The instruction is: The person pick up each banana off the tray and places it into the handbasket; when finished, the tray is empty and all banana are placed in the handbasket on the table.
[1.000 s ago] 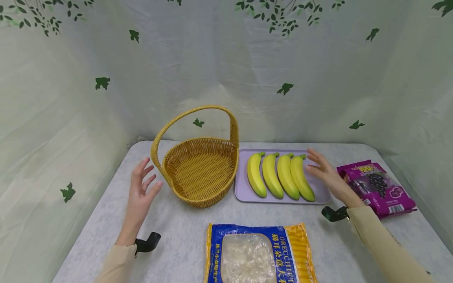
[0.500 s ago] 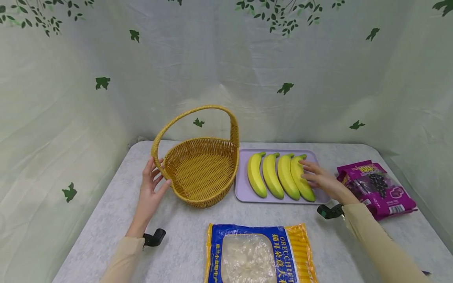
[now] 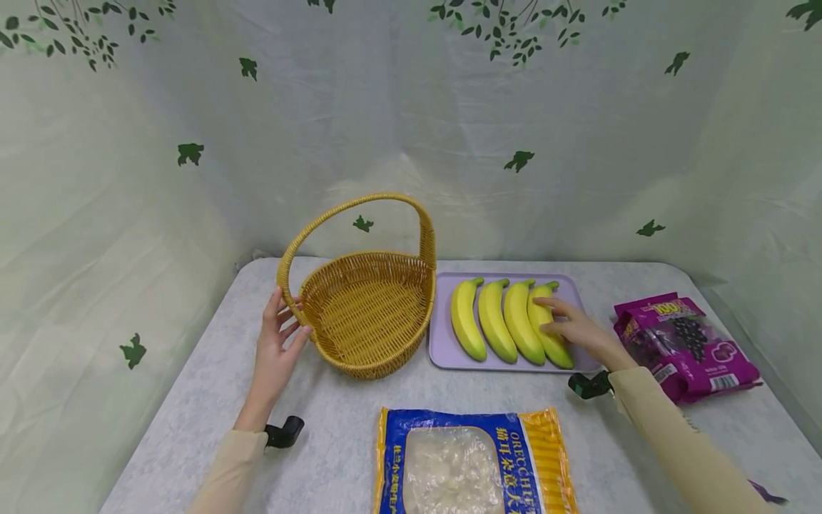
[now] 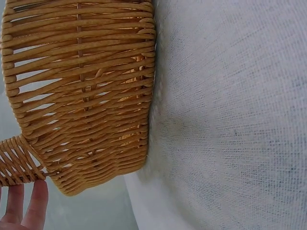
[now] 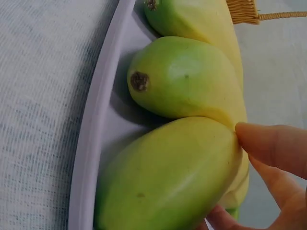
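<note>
A woven basket point(image 3: 385, 365) with a tall arched handle point(image 3: 285, 271) stands on the table, left of a lilac tray point(image 3: 439, 353). My left hand point(image 3: 275, 360) grips the base of the handle, thumb in front and fingers behind; in the left wrist view two fingertips press on the handle's weave. Several yellow bananas with greenish tips lie side by side on the tray. Over the rightmost banana point(image 3: 557, 350), my right hand point(image 3: 581, 337) pinches its middle. The right wrist view shows thumb and fingers on either side of this banana point(image 5: 172, 177), which lies against its neighbour point(image 5: 187, 81).
A purple bag with grapes pictured point(image 3: 690, 346) lies right of the tray, close to my right forearm. At the front is a blue and yellow pasta bag point(image 3: 452, 464). A pale curtain with leaf prints point(image 3: 449, 143) hangs behind the table point(image 3: 334, 442).
My left hand has moved right to the basket's handle and taken hold of it. My right hand has come left onto the rightmost banana and closed round it.
</note>
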Motion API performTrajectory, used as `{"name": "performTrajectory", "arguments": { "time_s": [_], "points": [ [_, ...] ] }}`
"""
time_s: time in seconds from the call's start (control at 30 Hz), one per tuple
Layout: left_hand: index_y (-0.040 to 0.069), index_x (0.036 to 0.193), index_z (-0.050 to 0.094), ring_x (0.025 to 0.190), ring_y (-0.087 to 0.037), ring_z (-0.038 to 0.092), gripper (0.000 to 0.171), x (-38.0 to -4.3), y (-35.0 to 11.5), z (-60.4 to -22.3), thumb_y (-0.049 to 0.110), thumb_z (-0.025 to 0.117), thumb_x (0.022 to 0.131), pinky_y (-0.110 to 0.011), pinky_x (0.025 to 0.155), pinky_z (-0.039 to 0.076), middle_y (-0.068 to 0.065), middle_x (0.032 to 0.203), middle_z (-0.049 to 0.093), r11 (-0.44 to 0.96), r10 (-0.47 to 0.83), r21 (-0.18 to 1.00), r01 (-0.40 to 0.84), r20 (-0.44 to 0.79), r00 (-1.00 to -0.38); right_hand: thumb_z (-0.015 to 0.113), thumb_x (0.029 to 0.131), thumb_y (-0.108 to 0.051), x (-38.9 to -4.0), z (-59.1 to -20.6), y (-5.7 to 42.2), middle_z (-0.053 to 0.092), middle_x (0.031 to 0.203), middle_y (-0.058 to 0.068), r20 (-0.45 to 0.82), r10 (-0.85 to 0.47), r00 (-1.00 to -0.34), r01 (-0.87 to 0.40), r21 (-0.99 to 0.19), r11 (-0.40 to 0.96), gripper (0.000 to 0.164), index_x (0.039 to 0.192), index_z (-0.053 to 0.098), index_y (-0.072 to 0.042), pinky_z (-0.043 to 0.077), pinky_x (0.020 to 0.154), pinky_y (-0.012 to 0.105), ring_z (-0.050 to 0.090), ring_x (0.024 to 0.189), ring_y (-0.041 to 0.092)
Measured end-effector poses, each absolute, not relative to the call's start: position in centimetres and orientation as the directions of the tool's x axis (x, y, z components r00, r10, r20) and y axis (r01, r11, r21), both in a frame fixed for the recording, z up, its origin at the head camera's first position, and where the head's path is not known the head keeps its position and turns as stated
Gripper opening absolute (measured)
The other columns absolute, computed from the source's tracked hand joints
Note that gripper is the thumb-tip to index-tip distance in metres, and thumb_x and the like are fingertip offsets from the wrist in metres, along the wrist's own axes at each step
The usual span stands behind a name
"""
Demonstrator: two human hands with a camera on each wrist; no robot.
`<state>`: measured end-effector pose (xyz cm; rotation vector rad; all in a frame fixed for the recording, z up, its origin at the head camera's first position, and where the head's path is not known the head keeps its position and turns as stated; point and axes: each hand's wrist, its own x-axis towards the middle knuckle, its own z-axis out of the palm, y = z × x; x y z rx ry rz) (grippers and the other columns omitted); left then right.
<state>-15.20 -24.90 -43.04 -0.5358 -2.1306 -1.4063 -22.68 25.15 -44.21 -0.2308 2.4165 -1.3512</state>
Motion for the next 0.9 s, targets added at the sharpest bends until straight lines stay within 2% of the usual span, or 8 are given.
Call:
{"name": "performTrajectory", "arguments": {
  "time_s": [0.1,0.3,0.47,0.57,0.7,0.8,0.9],
  "points": [
    [0.015,0.152,0.011,0.121,-0.011,0.043,0.086,-14.6,-24.4,-42.2,-0.021,0.053,0.086,-0.018,0.097,0.038,-0.028,0.133,0.036,0.387,0.037,0.718,0.579,0.615,-0.787,0.056,0.096,-0.016,-22.6,-44.2,25.1,0.02,0.145,0.037,-0.235,-0.297,-0.926,0.048,-0.851,0.523,0.061,0.149,0.028,-0.002,0.032,0.097,0.062,0.028,0.127,0.05],
    [0.013,0.152,0.01,0.121,-0.011,0.042,0.084,-14.3,-24.0,-41.6,-0.02,0.053,0.088,-0.018,0.097,0.038,-0.018,0.134,0.037,0.405,0.029,0.726,0.556,0.597,-0.802,0.055,0.097,-0.017,-22.4,-43.8,25.4,0.018,0.146,0.036,-0.229,-0.266,-0.936,0.067,-0.861,0.504,0.062,0.151,0.027,-0.006,0.033,0.097,0.061,0.026,0.128,0.05],
    [0.015,0.153,0.01,0.121,-0.02,0.044,0.085,-15.1,-24.9,-43.0,-0.018,0.054,0.088,-0.017,0.096,0.038,-0.027,0.133,0.037,0.401,0.022,0.736,0.545,0.587,-0.809,0.055,0.097,-0.018,-22.1,-43.0,25.3,0.015,0.148,0.033,-0.214,-0.261,-0.941,0.07,-0.881,0.468,0.063,0.152,0.026,-0.011,0.028,0.1,0.065,0.022,0.131,0.05],
    [0.014,0.153,0.009,0.122,-0.018,0.044,0.083,-15.4,-25.2,-43.4,-0.015,0.054,0.089,-0.017,0.096,0.039,-0.031,0.133,0.035,0.394,0.027,0.738,0.548,0.587,-0.809,0.056,0.096,-0.019,-21.9,-42.4,24.8,0.015,0.15,0.03,-0.186,-0.277,-0.943,0.047,-0.895,0.443,0.063,0.152,0.027,-0.012,0.029,0.099,0.065,0.021,0.132,0.049],
    [0.014,0.153,0.01,0.122,-0.016,0.044,0.082,-15.4,-25.2,-43.5,-0.014,0.055,0.09,-0.018,0.096,0.039,-0.032,0.133,0.035,0.39,0.022,0.74,0.548,0.587,-0.809,0.058,0.096,-0.02,-21.8,-41.4,23.3,0.018,0.152,0.025,-0.145,-0.322,-0.936,-0.004,-0.908,0.42,0.061,0.151,0.031,-0.013,0.033,0.098,0.063,0.02,0.134,0.048],
    [0.015,0.153,0.011,0.121,-0.025,0.044,0.083,-15.4,-25.1,-43.4,-0.015,0.055,0.09,-0.017,0.096,0.039,-0.031,0.134,0.036,0.393,0.013,0.743,0.541,0.584,-0.812,0.058,0.096,-0.02,-21.7,-40.6,21.6,0.021,0.151,0.023,-0.119,-0.375,-0.919,-0.048,-0.912,0.407,0.059,0.149,0.034,-0.012,0.039,0.095,0.057,0.026,0.13,0.047],
    [0.014,0.153,0.01,0.12,-0.031,0.044,0.082,-15.3,-25.0,-43.3,-0.015,0.054,0.09,-0.017,0.096,0.039,-0.03,0.133,0.036,0.405,0.012,0.735,0.544,0.591,-0.807,0.058,0.096,-0.019,-21.4,-39.9,19.8,0.024,0.151,0.021,-0.102,-0.431,-0.896,-0.079,-0.921,0.381,0.057,0.148,0.036,-0.011,0.039,0.094,0.053,0.03,0.129,0.045]
  ]
}}
